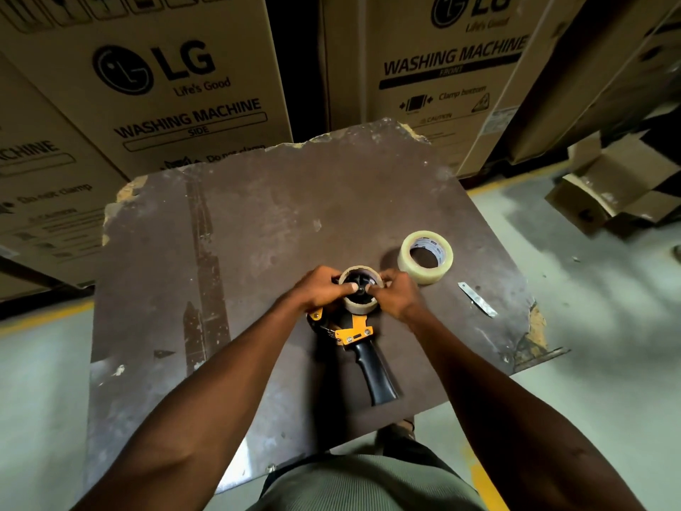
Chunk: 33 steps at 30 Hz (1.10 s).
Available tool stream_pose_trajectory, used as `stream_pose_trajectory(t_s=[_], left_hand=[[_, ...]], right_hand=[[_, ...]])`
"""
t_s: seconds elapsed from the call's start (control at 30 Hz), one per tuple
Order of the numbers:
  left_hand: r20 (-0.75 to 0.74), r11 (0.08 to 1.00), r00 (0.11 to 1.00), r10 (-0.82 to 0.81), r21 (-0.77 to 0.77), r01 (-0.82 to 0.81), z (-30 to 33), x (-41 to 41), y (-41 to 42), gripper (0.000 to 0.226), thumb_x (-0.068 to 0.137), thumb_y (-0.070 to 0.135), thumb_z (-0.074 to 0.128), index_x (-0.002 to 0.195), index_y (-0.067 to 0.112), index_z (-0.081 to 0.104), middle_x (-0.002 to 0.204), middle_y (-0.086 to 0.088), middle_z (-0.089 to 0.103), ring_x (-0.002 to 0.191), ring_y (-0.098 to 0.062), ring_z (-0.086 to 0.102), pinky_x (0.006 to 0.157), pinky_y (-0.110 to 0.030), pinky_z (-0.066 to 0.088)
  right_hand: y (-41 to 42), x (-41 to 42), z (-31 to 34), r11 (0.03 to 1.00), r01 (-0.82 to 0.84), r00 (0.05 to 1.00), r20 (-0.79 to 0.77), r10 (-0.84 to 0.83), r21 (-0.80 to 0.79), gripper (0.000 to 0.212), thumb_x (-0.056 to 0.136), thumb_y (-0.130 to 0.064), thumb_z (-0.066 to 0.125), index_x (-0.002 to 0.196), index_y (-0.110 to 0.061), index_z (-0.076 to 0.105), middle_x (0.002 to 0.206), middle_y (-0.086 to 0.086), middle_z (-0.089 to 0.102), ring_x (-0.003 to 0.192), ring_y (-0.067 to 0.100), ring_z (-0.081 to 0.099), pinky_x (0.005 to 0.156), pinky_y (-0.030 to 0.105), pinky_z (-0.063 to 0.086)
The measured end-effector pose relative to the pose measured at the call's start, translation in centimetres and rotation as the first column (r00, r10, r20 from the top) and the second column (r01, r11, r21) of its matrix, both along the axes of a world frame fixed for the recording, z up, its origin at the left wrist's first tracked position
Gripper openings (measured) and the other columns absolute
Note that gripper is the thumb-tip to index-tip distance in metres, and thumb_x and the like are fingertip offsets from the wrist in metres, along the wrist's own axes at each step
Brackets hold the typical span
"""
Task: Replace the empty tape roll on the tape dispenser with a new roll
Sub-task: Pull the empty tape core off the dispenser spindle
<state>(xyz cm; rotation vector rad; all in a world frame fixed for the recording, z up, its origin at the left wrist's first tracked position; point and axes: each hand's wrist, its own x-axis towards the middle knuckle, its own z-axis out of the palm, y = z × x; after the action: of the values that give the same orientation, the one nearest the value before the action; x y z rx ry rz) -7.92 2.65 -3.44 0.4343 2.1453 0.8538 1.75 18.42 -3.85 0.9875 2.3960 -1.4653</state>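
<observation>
Empty tape core [360, 289] sits on the tape dispenser [353, 337] hub, mid-desk [239, 223]. Left hand [324, 289] and right hand [396, 295] each grip the core's rim, thumbs inside. New clear tape roll [425, 257] lies just right; metal blade [477, 299] nearby. LG washing-machine cartons [177, 79] behind; open cardboard box [611, 186] on the floor, contents not visible.

Worn dark tabletop [236, 223]; washing-machine cartons [177, 86] behind; grey floor [589, 289], yellow line [44, 319].

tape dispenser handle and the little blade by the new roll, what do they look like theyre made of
Tape dispenser handle: probably black moulded plastic or rubber, with a dull sheen and contoured shape. Blade: likely bare metal, a thin flat strip, silvery and reflecting light.
</observation>
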Motion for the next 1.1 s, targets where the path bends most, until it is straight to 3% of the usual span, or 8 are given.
stream_pose_trajectory(t_s=[0.07,0.13,0.2,0.27,0.37,0.57,0.83,1.1], left_hand=[[0.117,0.983,0.990,-0.084,0.172,0.063,0.3,-0.2,-1.0,0.031,0.082,0.027,0.078,0.112,0.022,0.072,0.105,0.001,0.076,0.095,-0.009,0.068,0.093,-0.037,0.055],[0.148,0.961,0.973,-0.178,0.240,0.139,0.1,-0.1,-2.0,0.060,0.078,0.015,0.083,0.133,0.022,0.059,0.118,0.003,0.071,0.105,-0.005,0.065,0.093,-0.025,0.052],[0.106,0.956,0.975,-0.197,0.242,0.167,-0.6,0.1,-2.6,0.081,0.072,0.018,0.087,0.142,0.026,0.048,0.129,0.005,0.065,0.119,-0.004,0.060,0.102,-0.025,0.048],[0.037,0.961,0.986,-0.162,0.235,0.149,-1.2,0.4,-2.9,0.096,0.065,0.034,0.088,0.148,0.030,0.039,0.138,0.006,0.059,0.129,-0.006,0.053,0.112,-0.032,0.041],[-0.025,0.952,0.989,-0.146,0.268,0.147,-1.5,0.6,-3.0,0.092,0.065,0.041,0.085,0.145,0.039,0.039,0.136,0.009,0.059,0.130,-0.004,0.052,0.113,-0.033,0.040],[-0.040,0.954,0.987,-0.158,0.252,0.163,-1.3,0.5,-3.1,0.088,0.070,0.048,0.083,0.146,0.045,0.037,0.139,0.012,0.058,0.133,-0.002,0.049,0.115,-0.037,0.038],[-0.007,0.949,0.987,-0.160,0.273,0.155,-0.7,0.6,-3.0,0.087,0.070,0.051,0.083,0.144,0.048,0.037,0.139,0.015,0.058,0.133,-0.003,0.049,0.115,-0.043,0.038],[0.042,0.949,0.984,-0.175,0.274,0.157,0.0,0.7,-3.1,0.090,0.070,0.054,0.083,0.145,0.050,0.034,0.140,0.008,0.058,0.132,-0.010,0.052,0.113,-0.047,0.040]], right_hand=[[0.6,0.7,-0.1,0.989,-0.022,0.999,-0.044,0.015,-0.146,0.018,0.075,-0.027,0.077,0.090,-0.029,0.068,0.098,0.003,0.076,0.095,0.025,0.072,0.086,0.046,0.060],[1.0,1.7,0.5,0.956,-0.098,0.992,-0.101,0.073,-0.276,0.035,0.080,-0.007,0.075,0.108,-0.026,0.065,0.106,0.001,0.073,0.099,0.019,0.071,0.085,0.034,0.060],[1.3,2.6,0.7,0.922,-0.205,0.974,-0.159,0.160,-0.330,0.054,0.079,0.010,0.073,0.125,-0.016,0.058,0.111,-0.005,0.070,0.097,0.005,0.070,0.084,0.023,0.057],[1.3,3.2,0.7,0.901,-0.285,0.950,-0.222,0.220,-0.327,0.066,0.076,0.017,0.072,0.126,-0.022,0.055,0.112,-0.011,0.067,0.097,-0.004,0.068,0.088,0.021,0.055],[1.0,3.5,0.8,0.904,-0.305,0.931,-0.294,0.216,-0.299,0.068,0.076,0.013,0.076,0.119,-0.035,0.056,0.114,-0.013,0.067,0.102,-0.005,0.066,0.091,0.022,0.054],[1.2,3.3,1.2,0.909,-0.346,0.906,-0.333,0.259,-0.233,0.072,0.076,-0.008,0.085,0.138,-0.025,0.054,0.126,0.001,0.068,0.117,0.024,0.065,0.100,0.044,0.053],[1.4,3.2,1.2,0.888,-0.335,0.904,-0.374,0.208,-0.315,0.071,0.074,-0.001,0.085,0.138,-0.015,0.055,0.130,0.011,0.066,0.124,0.033,0.061,0.108,0.051,0.047],[1.6,3.0,0.9,0.879,-0.300,0.917,-0.367,0.158,-0.370,0.071,0.072,0.004,0.084,0.135,-0.015,0.056,0.128,0.007,0.068,0.119,0.021,0.064,0.100,0.031,0.052]])
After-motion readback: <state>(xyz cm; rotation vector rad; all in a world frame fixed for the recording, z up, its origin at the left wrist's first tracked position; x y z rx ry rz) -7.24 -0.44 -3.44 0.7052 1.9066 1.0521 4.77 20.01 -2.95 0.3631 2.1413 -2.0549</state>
